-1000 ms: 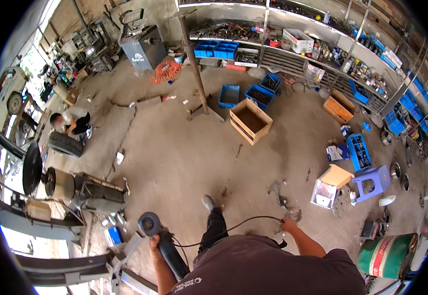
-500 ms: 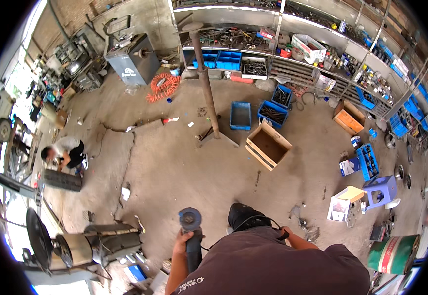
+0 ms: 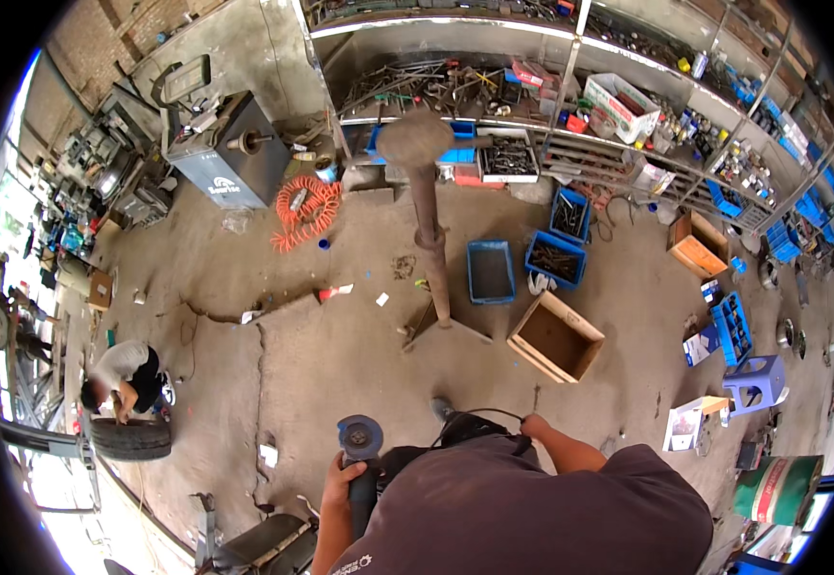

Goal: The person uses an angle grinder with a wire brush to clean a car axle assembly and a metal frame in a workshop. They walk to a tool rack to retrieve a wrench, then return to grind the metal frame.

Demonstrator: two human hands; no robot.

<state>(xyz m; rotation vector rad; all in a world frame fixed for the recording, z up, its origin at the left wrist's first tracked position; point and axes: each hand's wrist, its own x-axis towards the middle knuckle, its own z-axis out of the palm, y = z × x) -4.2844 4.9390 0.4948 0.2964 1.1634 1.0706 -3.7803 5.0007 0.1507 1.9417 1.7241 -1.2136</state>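
In my left hand (image 3: 342, 476) is a dark angle grinder (image 3: 363, 498), its fingers wrapped round the body below the round grey disc (image 3: 359, 439). The disc end points away from me, and I cannot tell whether it spins. My right hand (image 3: 535, 427) is closed on a black power cord (image 3: 484, 412), held out to the right of my body. The cord loops back toward my front, where my shirt hides part of it. One shoe (image 3: 443, 408) shows on the concrete between the hands.
Ahead stands a rusty metal post stand (image 3: 427, 225) with splayed feet. A wooden crate (image 3: 570, 331) and blue bins (image 3: 490, 273) lie right of it. At left a person (image 3: 127, 374) crouches over a tire (image 3: 131, 439). A machine part (image 3: 264, 546) is at lower left.
I have moved forward: the post stand and crate look nearer, and the machine at lower left has slid back. My right hand has swung forward and out with the cord. The grinder stays in my left.
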